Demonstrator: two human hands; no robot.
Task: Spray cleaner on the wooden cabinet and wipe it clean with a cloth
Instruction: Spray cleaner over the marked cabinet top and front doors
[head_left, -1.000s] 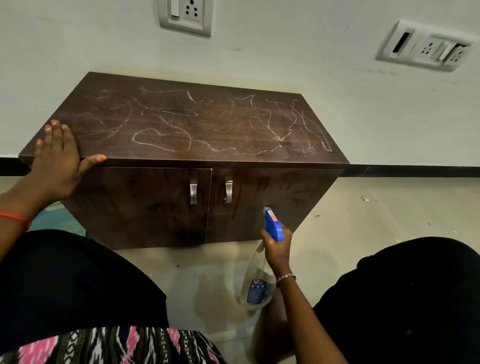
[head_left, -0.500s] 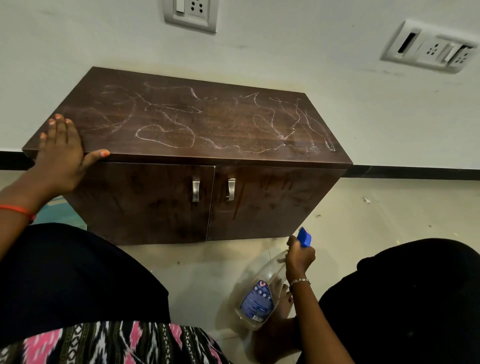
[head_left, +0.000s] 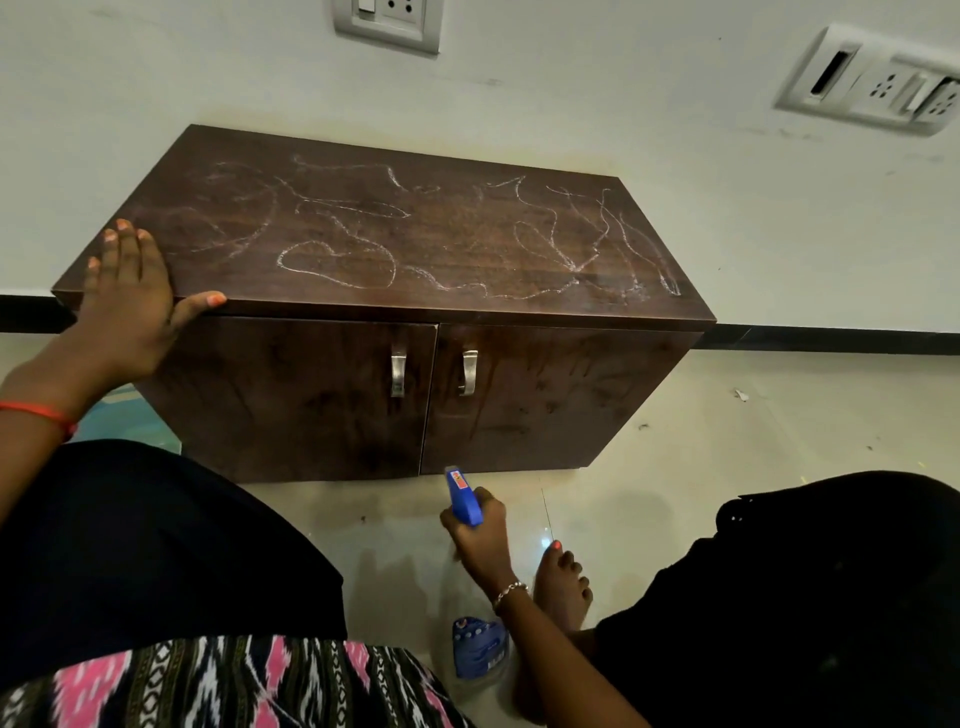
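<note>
Wooden cabinet (head_left: 395, 244) stands on the floor (head_left: 779, 431), back edge against the wall (head_left: 571, 119); its top is covered in white scribbles (head_left: 337, 265). Left hand (head_left: 127, 304) lies flat at the front-left corner, fingers spread, thumb along the front edge. Right hand (head_left: 480, 538) is wrapped around the spray bottle (head_left: 467, 501) below the doors, clear of them. Open floor lies right of the cabinet.

Dark brown cabinet (head_left: 363, 244) scrawled with white chalk lines (head_left: 337, 265); blue spray head (head_left: 464, 500), its bottle label (head_left: 478, 647) seemingly blue.
</note>
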